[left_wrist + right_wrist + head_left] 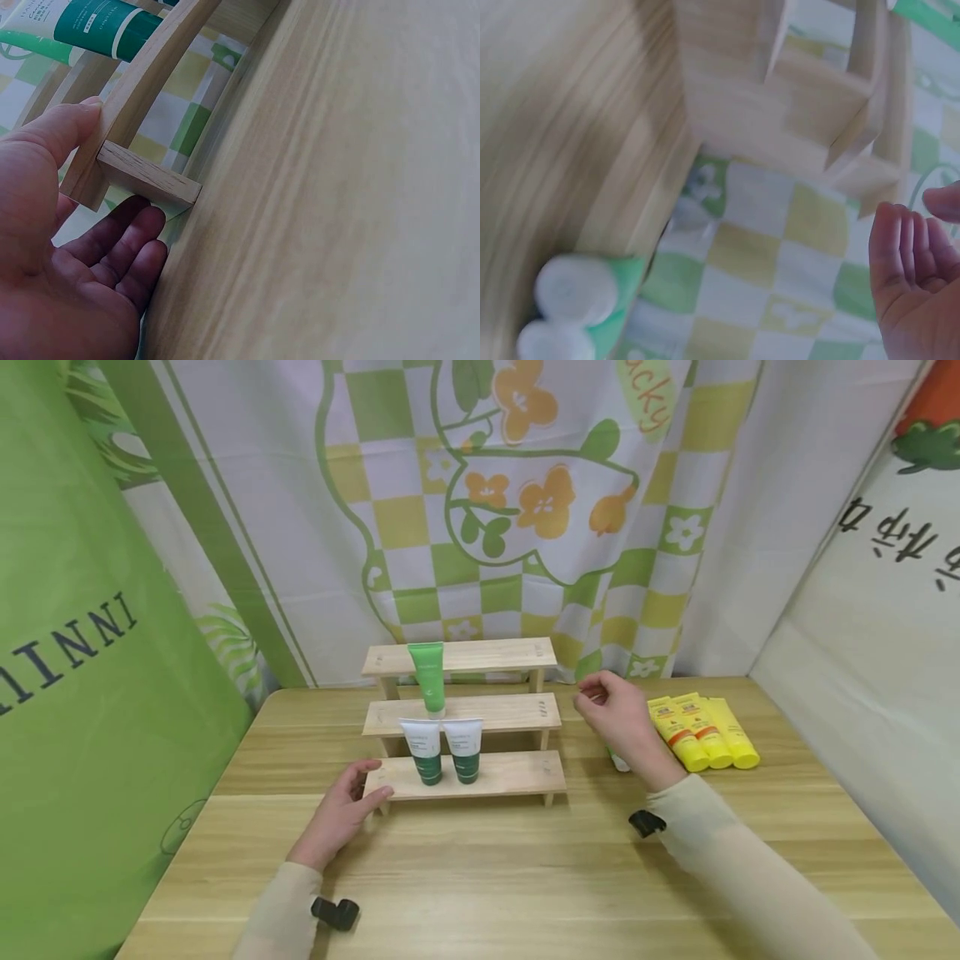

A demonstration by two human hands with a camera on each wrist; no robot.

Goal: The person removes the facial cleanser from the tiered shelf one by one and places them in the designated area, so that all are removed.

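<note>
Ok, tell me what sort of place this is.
Probably a small, makeshift display corner: a patterned curtain hangs behind a wooden table, and a stepped shelf on it holds three upright tubes.

Three yellow tubes (699, 727), three green tubes (428, 677), two bicolour tubes (463, 748), three shelves (513, 713)

From the head, I look forward and down over the whole rack (517, 770) and the checked curtain (397, 522) behind. My left-wrist view sits close against the rack's left end — my right-wrist view, tipped sideways, faces its right; both catch the curtain.
</note>
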